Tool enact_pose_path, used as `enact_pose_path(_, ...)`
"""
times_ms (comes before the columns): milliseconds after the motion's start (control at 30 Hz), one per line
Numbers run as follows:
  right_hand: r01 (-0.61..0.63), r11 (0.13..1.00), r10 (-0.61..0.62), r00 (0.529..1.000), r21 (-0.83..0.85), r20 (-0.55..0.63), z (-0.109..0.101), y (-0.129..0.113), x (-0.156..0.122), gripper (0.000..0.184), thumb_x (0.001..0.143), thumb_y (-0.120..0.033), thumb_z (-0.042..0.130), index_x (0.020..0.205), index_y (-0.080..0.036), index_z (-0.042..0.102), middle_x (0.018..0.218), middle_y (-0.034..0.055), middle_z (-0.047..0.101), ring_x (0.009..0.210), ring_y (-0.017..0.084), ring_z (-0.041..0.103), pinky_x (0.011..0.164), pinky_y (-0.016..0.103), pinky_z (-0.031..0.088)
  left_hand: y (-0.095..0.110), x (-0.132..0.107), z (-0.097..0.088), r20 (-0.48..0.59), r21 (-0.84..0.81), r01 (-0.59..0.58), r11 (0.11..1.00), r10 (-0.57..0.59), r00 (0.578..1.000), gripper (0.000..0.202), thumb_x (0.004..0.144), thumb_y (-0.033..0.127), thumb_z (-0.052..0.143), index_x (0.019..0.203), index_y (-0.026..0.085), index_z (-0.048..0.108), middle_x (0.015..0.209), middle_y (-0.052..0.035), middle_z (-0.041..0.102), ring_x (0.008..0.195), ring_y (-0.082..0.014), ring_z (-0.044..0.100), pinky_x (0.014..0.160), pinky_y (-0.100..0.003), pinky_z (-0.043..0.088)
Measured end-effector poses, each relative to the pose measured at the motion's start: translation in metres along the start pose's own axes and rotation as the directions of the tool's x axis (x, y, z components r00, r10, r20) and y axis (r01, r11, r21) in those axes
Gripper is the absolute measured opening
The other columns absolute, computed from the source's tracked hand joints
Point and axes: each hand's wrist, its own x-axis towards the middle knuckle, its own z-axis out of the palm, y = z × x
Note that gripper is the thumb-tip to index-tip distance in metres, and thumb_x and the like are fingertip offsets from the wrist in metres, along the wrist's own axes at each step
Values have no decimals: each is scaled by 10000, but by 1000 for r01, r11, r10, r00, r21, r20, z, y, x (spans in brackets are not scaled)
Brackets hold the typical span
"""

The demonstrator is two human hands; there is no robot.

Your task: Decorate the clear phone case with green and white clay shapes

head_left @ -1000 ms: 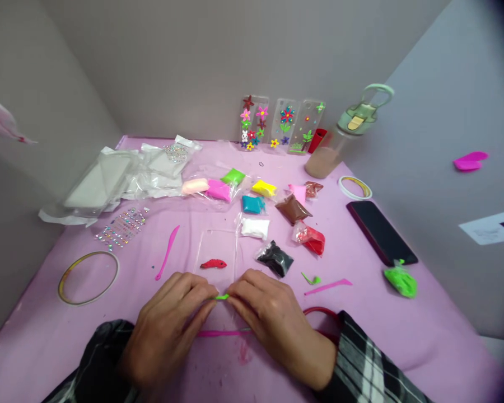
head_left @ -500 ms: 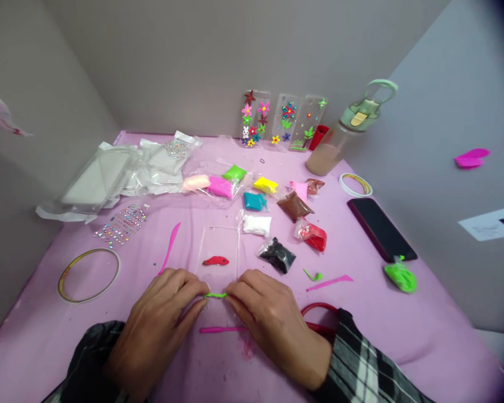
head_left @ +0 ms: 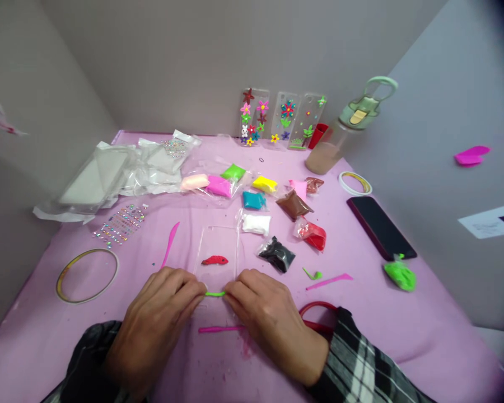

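A thin green clay strip (head_left: 215,294) stretches between my two hands over the lower part of a clear phone case (head_left: 218,238). My left hand (head_left: 159,319) pinches its left end, and my right hand (head_left: 269,319) pinches the other end. Above the strip, a small red clay fish shape (head_left: 215,260) lies on the case. A pink modelling tool (head_left: 220,329) rests just below, partly under my right hand. Another pink tool (head_left: 171,243) lies beyond my left hand. Red scissor handles (head_left: 319,305) show beside my right wrist.
Clay packets, such as the black one (head_left: 276,254) and the white one (head_left: 256,224), lie beyond the case. Decorated cases (head_left: 255,117) lean on the back wall beside a bottle (head_left: 340,134). A phone (head_left: 380,226) lies right, a tape roll (head_left: 88,275) left.
The green strip was wavy and slack; now it is straighter between my fingers. My hands have barely shifted, and the view has moved slightly.
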Motion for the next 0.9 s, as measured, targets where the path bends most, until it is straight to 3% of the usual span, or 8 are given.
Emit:
enact_pose_path(333,30,997,-26,997,-69,68,-5,-2,0,131,1011,-137,585,899,-202,567,854,-5,539,772,190,479,665,340,332,-1,0,-1,80,-26,50,998,-48,996,221,1066,285,445,985,267,650,941,5,663,900,-221,576,804,-355,443)
enact_pose_path(733,-35,999,35,999,8,28,-3,0,5,195,1017,-160,569,825,-193,587,800,-6,558,714,171,516,630,321,362,-4,0,-1,92,-103,136,985,-126,988,171,1031,338,516,955,279,657,932,15,666,910,-227,586,789,-355,464)
enact_pose_path(900,-64,997,60,995,50,74,-8,0,5,185,1026,-160,541,864,-191,624,817,4,574,732,178,550,642,317,400,-3,0,-2,90,-128,157,979,-146,985,184,1029,356,513,947,283,661,924,15,664,901,-231,587,790,-366,466)
